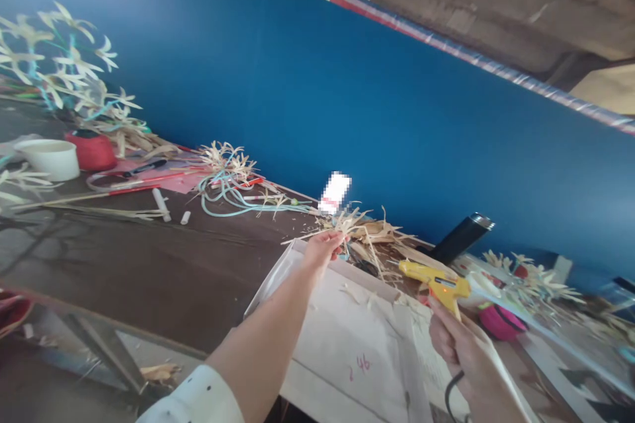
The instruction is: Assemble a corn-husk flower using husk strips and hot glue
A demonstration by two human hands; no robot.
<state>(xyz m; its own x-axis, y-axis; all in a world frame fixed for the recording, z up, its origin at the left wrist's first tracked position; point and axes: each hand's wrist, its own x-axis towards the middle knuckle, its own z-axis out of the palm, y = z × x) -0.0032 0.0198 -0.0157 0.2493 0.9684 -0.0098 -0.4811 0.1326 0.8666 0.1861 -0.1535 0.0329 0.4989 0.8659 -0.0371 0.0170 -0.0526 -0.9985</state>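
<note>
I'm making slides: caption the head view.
Left hand pinches pale strips while the right hand holds a yellow glue gun.

Yellow glue gun [439,283], splayed pale strips [351,222]

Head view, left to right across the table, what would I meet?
White tub, red object, white stick, pale blue stems, left hand with pale strips, yellow glue gun in the right hand, bright pink object.

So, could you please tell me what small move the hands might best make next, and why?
Probably bring the yellow glue gun closer to the pale strips: the right hand grips the gun with its nozzle pointing toward the left hand, which pinches the strips, and a clear gap separates nozzle and strips.
</note>
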